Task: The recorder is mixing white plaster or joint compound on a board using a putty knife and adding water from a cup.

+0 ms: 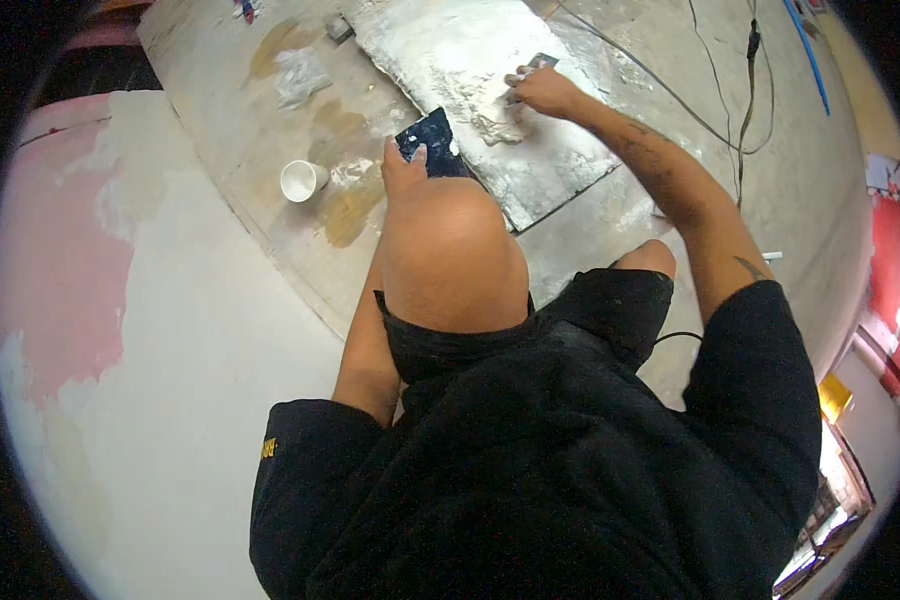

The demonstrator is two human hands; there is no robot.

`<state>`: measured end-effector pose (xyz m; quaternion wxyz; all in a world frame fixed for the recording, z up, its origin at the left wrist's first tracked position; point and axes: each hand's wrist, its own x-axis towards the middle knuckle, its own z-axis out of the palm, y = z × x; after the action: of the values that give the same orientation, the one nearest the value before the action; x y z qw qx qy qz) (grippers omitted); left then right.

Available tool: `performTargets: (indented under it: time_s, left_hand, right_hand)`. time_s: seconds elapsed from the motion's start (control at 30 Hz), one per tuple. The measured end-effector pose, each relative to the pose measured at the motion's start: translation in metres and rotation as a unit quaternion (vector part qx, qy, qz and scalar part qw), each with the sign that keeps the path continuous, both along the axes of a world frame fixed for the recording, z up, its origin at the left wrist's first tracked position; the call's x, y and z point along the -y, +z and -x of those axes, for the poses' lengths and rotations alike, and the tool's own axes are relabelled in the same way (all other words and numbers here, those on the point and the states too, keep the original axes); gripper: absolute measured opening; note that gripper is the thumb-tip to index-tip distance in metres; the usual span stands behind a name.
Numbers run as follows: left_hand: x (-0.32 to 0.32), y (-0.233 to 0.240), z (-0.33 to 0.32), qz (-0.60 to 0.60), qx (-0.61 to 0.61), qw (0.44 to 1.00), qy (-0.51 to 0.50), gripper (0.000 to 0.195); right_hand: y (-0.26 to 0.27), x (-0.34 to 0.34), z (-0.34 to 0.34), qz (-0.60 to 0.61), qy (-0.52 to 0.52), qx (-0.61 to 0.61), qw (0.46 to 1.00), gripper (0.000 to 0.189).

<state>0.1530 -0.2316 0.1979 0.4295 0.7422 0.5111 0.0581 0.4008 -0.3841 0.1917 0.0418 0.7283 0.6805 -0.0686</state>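
My left hand (403, 169) grips a dark blue flat plate (436, 142) smeared with white paste, just past my raised knee. On the floor ahead lies a board (540, 202) coated in white, with a heap of white putty-like paste (499, 112) on it. Over the heap's right side, my right hand (544, 90) holds a small dark flat scraper (544, 60), partly hidden by my fingers. White residue coats those fingertips. The lower part of the blue plate is hidden behind my knee.
A white cup (304, 181) and a crumpled clear plastic bag (301, 77) are on the stained floor at left. A patchy pink and white wall (187, 300) rises beside me. Cables (746, 112) and a blue rod (808, 56) lie at right.
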Motion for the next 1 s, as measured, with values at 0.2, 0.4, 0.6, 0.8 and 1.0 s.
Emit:
performTargets:
  time_s: [0.2, 0.4, 0.6, 0.8, 1.0]
  left_hand:
    - [-0.010, -0.011, 0.012, 0.005, 0.013, 1.000, 0.006, 0.065]
    - [-0.008, -0.009, 0.010, 0.026, 0.035, 0.999, -0.019, 0.065]
    - [-0.012, -0.014, 0.028, 0.034, -0.003, 0.999, -0.029, 0.068]
    - [-0.009, -0.012, 0.047, 0.065, 0.006, 0.998, 0.013, 0.063]
    - [-0.020, -0.007, 0.057, 0.079, 0.035, 0.996, 0.008, 0.056]
  right_hand:
    - [0.046, -0.057, -0.020, 0.002, -0.052, -0.075, 0.996, 0.010]
    - [0.046, -0.118, -0.011, -0.058, 0.063, 0.003, 0.996, 0.009]
    - [0.026, -0.174, -0.005, -0.047, 0.081, 0.003, 0.996, 0.008]
    - [-0.012, -0.178, 0.002, -0.047, 0.113, 0.047, 0.991, 0.012]
    - [-0.019, -0.142, -0.002, -0.048, 0.092, 0.001, 0.995, 0.011]
